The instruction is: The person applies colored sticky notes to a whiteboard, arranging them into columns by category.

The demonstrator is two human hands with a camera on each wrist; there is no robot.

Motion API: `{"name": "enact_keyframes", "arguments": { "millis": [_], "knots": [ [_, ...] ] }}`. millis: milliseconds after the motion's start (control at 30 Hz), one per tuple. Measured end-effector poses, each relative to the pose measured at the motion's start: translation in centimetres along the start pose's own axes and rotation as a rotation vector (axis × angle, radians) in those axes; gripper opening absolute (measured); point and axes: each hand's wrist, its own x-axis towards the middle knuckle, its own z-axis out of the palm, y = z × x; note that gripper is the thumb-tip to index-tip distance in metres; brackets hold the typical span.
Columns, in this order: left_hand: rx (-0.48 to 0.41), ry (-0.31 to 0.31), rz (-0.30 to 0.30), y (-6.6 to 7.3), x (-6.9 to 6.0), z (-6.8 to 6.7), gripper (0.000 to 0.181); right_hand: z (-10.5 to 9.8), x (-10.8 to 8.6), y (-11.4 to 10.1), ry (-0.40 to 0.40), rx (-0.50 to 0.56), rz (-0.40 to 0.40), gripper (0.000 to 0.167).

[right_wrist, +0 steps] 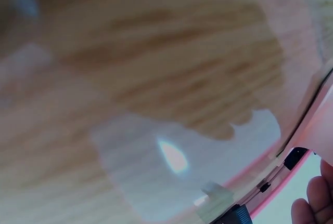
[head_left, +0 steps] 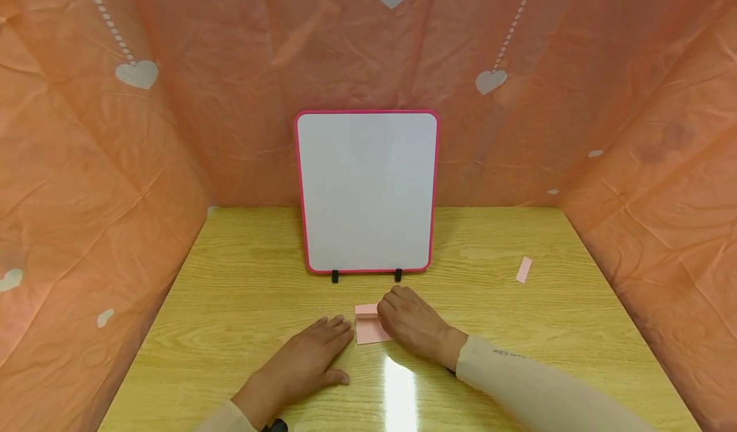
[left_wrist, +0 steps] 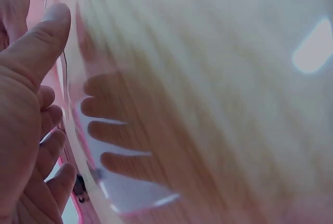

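A pink piece of paper (head_left: pixel 371 333) lies on the table in front of the whiteboard, with a narrow band along its top set off by a raised edge. My right hand (head_left: pixel 416 324) covers its right end, fingers curled on that band; the fingertips are mostly hidden. In the right wrist view, a pink sheet (right_wrist: pixel 321 135) shows above the curled fingers (right_wrist: pixel 318 198). Flat on the wood, just left of the paper, rests my left hand (head_left: pixel 311 357), its fingers straight and its thumb apart. The left wrist view shows this left hand (left_wrist: pixel 26 125) from its palm side.
A white board (head_left: pixel 368 192) with a pink frame stands upright on black feet (head_left: pixel 335 276) behind the hands. On the right of the wooden table (head_left: pixel 242 253) lies a small pink strip (head_left: pixel 524 269). Orange cloth with pale hearts (head_left: pixel 137 74) walls the back and sides.
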Motion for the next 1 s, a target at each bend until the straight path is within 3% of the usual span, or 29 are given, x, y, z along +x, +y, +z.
{"name": "enact_keyframes", "arguments": {
  "millis": [167, 533, 1000],
  "knots": [
    [0.037, 0.019, 0.083, 1.1, 0.2, 0.5, 0.081, 0.0, 0.1, 0.0, -0.002, 0.009, 0.017, 0.009],
    [0.116, 0.008, 0.109, 1.5, 0.6, 1.3, 0.086, 0.0, 0.3, -0.1, -0.016, 0.024, 0.039, 0.009],
    [-0.028, -0.036, 0.104, 0.7, 0.5, 1.0, 0.087, 0.0, 1.0, 0.6, -0.049, -0.110, 0.034, 0.009]
  ]
}}
